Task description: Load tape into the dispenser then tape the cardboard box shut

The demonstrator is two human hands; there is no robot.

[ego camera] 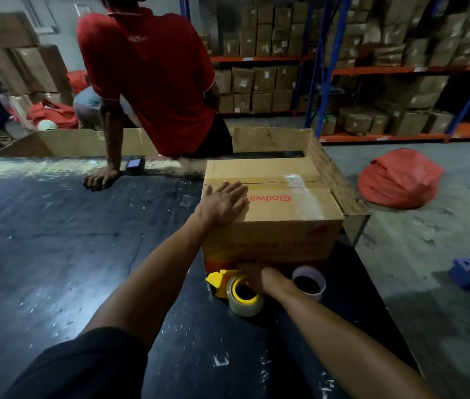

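A brown cardboard box [282, 208] with red lettering stands on the black table, its top flaps down and a strip of clear tape across the seam near the right. My left hand [223, 203] lies flat, fingers spread, on the left part of the box top. In front of the box lies a yellow tape dispenser [220, 280] with a clear tape roll [245, 298] on its yellow hub. My right hand [259, 279] grips the dispenser just behind the roll. A second, pale tape roll [308, 282] lies flat to the right of my wrist.
A person in a red shirt [153, 79] sits on the table's far edge, one hand pressed on the top beside a black handheld device [135, 164]. Cardboard sheets [328, 168] stand behind and right of the box. A red sack [399, 180] lies on the floor; shelving with boxes [371, 67] stands behind.
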